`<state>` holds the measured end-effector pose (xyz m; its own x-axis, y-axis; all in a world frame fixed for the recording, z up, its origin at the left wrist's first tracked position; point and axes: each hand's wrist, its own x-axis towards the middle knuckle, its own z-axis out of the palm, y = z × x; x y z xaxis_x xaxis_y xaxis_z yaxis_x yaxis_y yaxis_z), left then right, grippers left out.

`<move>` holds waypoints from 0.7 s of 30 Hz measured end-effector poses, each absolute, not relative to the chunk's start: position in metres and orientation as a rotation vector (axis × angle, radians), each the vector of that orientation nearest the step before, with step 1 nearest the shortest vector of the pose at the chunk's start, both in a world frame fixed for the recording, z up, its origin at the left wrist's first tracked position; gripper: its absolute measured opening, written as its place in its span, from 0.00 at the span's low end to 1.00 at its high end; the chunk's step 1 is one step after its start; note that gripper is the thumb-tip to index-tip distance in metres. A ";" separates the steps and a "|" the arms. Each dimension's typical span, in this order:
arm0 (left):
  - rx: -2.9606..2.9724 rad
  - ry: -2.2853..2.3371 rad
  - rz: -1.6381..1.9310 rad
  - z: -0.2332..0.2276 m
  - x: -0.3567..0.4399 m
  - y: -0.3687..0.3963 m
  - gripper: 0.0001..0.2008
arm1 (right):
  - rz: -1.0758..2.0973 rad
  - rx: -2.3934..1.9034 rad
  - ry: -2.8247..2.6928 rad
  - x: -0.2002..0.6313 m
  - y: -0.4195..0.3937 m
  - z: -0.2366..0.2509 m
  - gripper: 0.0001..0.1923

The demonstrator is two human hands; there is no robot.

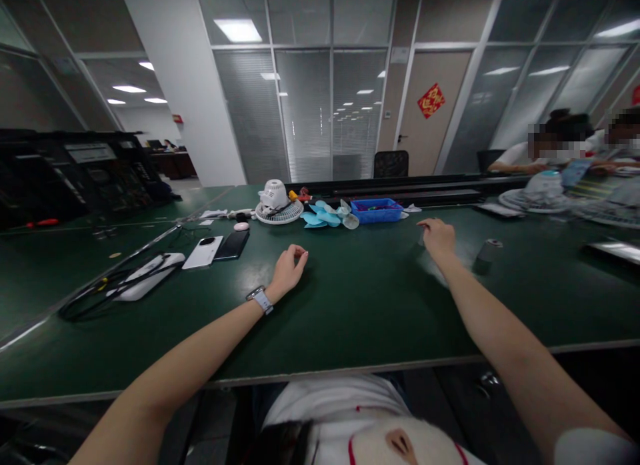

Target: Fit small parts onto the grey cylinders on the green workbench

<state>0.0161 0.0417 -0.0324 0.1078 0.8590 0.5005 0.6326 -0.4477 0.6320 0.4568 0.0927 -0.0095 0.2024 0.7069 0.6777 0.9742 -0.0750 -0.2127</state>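
Observation:
My left hand (289, 271), with a watch (260, 299) on its wrist, is held low over the green table with fingertips drawn together. Whatever may be in that pinch is too small to make out. Farther right, my right hand (439, 239) reaches forward, its thumb and fingers closed. A faint, pale shape shows just below those fingertips, too blurred to name. To the right of this hand, a small grey cylinder (489, 253) stands on the table. Beyond my hands lie light-blue fan blades (323, 216) and a blue plastic basket (376, 211) with small items inside.
A white fan part with a round grille (278, 211) sits at the back. Phones (203, 251) and a black cable (95, 298) lie left on the green table (350, 318). Two people work at the far right beside more fan parts (543, 193).

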 end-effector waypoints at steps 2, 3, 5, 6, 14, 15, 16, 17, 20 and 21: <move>2.125 1.476 1.260 -0.032 0.016 0.041 0.10 | -0.547 -1.843 -1.557 0.457 0.095 -0.011 0.18; 2.122 1.475 1.262 -0.031 0.017 0.041 0.10 | -0.555 -1.840 -1.550 0.458 0.096 -0.012 0.18; 2.115 1.477 1.262 -0.031 0.017 0.041 0.10 | -0.569 -1.836 -1.537 0.461 0.096 -0.013 0.19; 2.114 1.477 1.261 -0.032 0.017 0.041 0.10 | -0.572 -1.838 -1.531 0.462 0.097 -0.014 0.19; 2.112 1.477 1.276 -0.033 0.018 0.041 0.09 | -0.513 -1.841 -1.444 0.460 0.098 -0.015 0.17; 2.110 1.472 1.277 -0.033 0.018 0.041 0.09 | -0.500 -1.838 -1.420 0.460 0.098 -0.015 0.16; 2.109 1.468 1.277 -0.033 0.018 0.041 0.09 | -0.485 -1.835 -1.395 0.460 0.098 -0.014 0.16; 2.109 1.464 1.276 -0.032 0.018 0.040 0.09 | -0.469 -1.832 -1.374 0.461 0.098 -0.014 0.16; 2.113 1.465 1.265 -0.031 0.018 0.039 0.09 | -0.429 -1.823 -1.354 0.465 0.098 -0.015 0.15; 2.114 1.469 1.262 -0.031 0.018 0.039 0.09 | -0.422 -1.829 -1.357 0.466 0.098 -0.016 0.14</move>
